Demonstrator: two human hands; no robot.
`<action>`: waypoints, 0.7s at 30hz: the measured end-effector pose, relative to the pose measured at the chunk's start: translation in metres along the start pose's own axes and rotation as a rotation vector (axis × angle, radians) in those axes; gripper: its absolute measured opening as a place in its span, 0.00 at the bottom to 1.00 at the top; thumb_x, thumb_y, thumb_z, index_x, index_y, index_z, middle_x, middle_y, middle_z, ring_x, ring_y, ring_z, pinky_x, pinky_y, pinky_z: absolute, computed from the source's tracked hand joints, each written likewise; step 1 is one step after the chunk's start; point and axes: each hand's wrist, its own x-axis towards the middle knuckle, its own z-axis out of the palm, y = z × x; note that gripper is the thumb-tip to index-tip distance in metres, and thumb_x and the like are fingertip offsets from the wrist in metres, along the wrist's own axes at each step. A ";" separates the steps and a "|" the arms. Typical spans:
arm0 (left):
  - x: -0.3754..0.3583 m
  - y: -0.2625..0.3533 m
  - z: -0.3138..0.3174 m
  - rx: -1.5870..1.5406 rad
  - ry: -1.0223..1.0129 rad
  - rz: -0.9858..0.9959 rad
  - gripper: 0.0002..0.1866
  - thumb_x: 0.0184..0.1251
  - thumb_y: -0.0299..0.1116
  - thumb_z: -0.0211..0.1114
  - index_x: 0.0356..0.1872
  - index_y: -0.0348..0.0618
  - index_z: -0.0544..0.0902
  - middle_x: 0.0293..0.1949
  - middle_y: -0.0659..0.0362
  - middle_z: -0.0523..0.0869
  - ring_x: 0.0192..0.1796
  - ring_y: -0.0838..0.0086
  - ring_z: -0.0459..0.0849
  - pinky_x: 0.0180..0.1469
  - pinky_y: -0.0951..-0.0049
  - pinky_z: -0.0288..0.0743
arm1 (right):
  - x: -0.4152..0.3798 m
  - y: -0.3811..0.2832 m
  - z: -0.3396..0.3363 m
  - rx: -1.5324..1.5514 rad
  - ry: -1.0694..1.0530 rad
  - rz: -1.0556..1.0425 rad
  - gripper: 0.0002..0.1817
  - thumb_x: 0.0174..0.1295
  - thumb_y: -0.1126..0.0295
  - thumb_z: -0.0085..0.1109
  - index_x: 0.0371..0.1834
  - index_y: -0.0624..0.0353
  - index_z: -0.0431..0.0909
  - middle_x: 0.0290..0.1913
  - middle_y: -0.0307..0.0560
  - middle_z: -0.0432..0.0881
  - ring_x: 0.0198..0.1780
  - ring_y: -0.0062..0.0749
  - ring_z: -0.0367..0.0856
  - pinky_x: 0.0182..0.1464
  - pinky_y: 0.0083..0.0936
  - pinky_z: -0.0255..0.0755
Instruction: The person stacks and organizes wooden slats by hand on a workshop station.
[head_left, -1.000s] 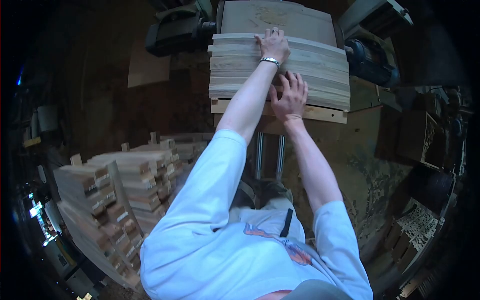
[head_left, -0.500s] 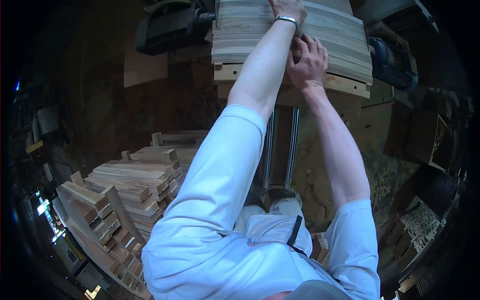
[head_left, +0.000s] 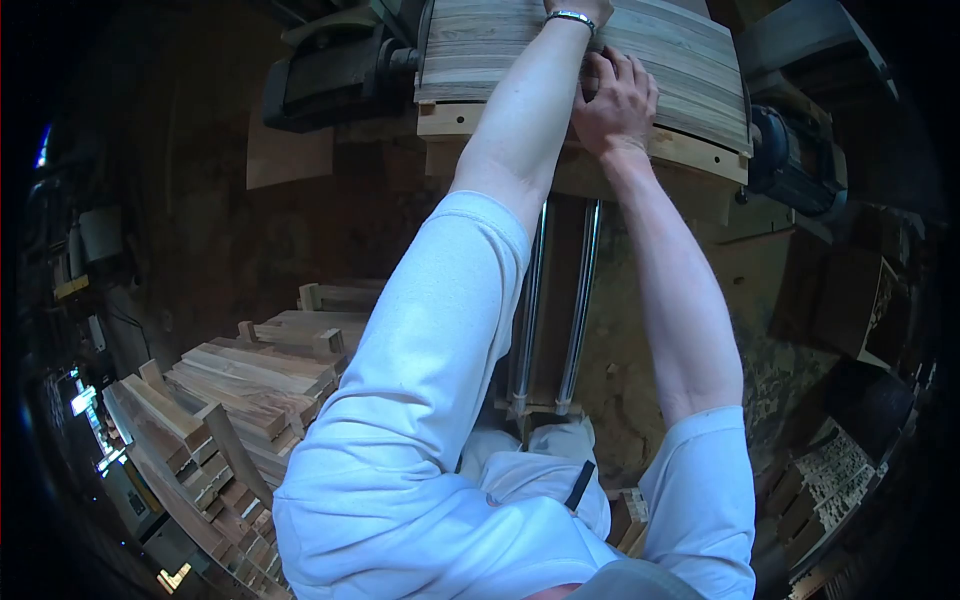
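Wooden strips (head_left: 480, 60) lie side by side on a machine bed at the top. My left arm reaches across them, and my left hand (head_left: 590, 8), with a metal bracelet at the wrist, is mostly cut off by the top edge, so its fingers are hidden. My right hand (head_left: 617, 105) rests at the near edge of the strips, fingers bent but apart, holding nothing visible. Beneath it runs a pale wooden rail (head_left: 690, 150) with dark holes.
Dark motors flank the bed at left (head_left: 330, 80) and right (head_left: 795, 160). Two metal rods (head_left: 580, 300) run from the bed toward my body. Stacked lumber (head_left: 250, 390) stands at lower left, and more cut pieces (head_left: 830, 470) at lower right.
The view has shifted slightly. My left hand has moved up, further out of the frame; my right hand sits a little higher, still at the strips' near edge.
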 end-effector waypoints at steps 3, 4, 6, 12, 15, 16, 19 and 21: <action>0.019 -0.006 0.001 -0.039 0.026 -0.043 0.21 0.63 0.40 0.54 0.56 0.47 0.77 0.61 0.54 0.74 0.67 0.58 0.68 0.63 0.34 0.60 | 0.015 0.001 0.007 -0.007 -0.033 0.014 0.31 0.61 0.43 0.54 0.61 0.52 0.73 0.67 0.46 0.68 0.73 0.45 0.57 0.75 0.48 0.45; 0.027 -0.007 0.000 -0.069 0.033 -0.075 0.21 0.63 0.40 0.54 0.57 0.47 0.77 0.60 0.54 0.75 0.67 0.58 0.69 0.63 0.34 0.61 | 0.020 0.002 0.009 -0.003 -0.023 0.010 0.31 0.61 0.43 0.54 0.61 0.52 0.73 0.67 0.46 0.68 0.73 0.45 0.57 0.75 0.48 0.45; 0.037 -0.006 0.002 -0.070 0.040 -0.094 0.21 0.64 0.39 0.53 0.57 0.47 0.76 0.60 0.54 0.75 0.66 0.58 0.69 0.63 0.34 0.61 | 0.020 0.003 0.009 0.023 -0.074 0.026 0.33 0.63 0.43 0.53 0.65 0.52 0.68 0.70 0.45 0.64 0.75 0.44 0.53 0.76 0.48 0.41; -0.006 -0.002 -0.004 -0.086 -0.020 -0.076 0.21 0.68 0.38 0.48 0.59 0.46 0.75 0.64 0.56 0.74 0.69 0.61 0.68 0.64 0.33 0.60 | -0.021 -0.011 -0.018 0.048 -0.117 0.052 0.33 0.63 0.43 0.53 0.65 0.52 0.67 0.71 0.45 0.62 0.76 0.46 0.51 0.77 0.48 0.40; -0.057 0.003 0.004 -0.234 0.156 -0.062 0.17 0.65 0.37 0.50 0.53 0.47 0.78 0.60 0.58 0.77 0.65 0.61 0.70 0.64 0.28 0.53 | -0.067 -0.022 -0.042 0.052 -0.131 0.062 0.32 0.63 0.44 0.53 0.65 0.51 0.67 0.71 0.45 0.62 0.76 0.47 0.51 0.77 0.49 0.41; -0.076 0.006 -0.002 -0.242 0.166 -0.054 0.17 0.65 0.37 0.50 0.53 0.47 0.78 0.60 0.58 0.77 0.65 0.61 0.70 0.64 0.28 0.53 | -0.085 -0.026 -0.053 0.043 -0.119 0.062 0.32 0.63 0.44 0.53 0.65 0.51 0.67 0.71 0.45 0.62 0.76 0.47 0.51 0.77 0.49 0.41; -0.150 0.011 -0.026 -0.193 -0.031 -0.043 0.18 0.68 0.43 0.52 0.55 0.51 0.75 0.60 0.60 0.76 0.66 0.63 0.68 0.61 0.28 0.55 | -0.143 -0.041 -0.086 0.057 -0.144 0.076 0.31 0.63 0.45 0.54 0.64 0.51 0.68 0.70 0.45 0.62 0.75 0.47 0.52 0.76 0.50 0.42; -0.207 0.013 -0.036 -0.249 0.052 0.057 0.20 0.69 0.45 0.53 0.58 0.51 0.75 0.62 0.60 0.74 0.68 0.66 0.66 0.63 0.31 0.54 | -0.183 -0.052 -0.109 0.065 -0.165 0.080 0.30 0.63 0.46 0.55 0.63 0.51 0.68 0.70 0.45 0.62 0.75 0.47 0.53 0.75 0.51 0.43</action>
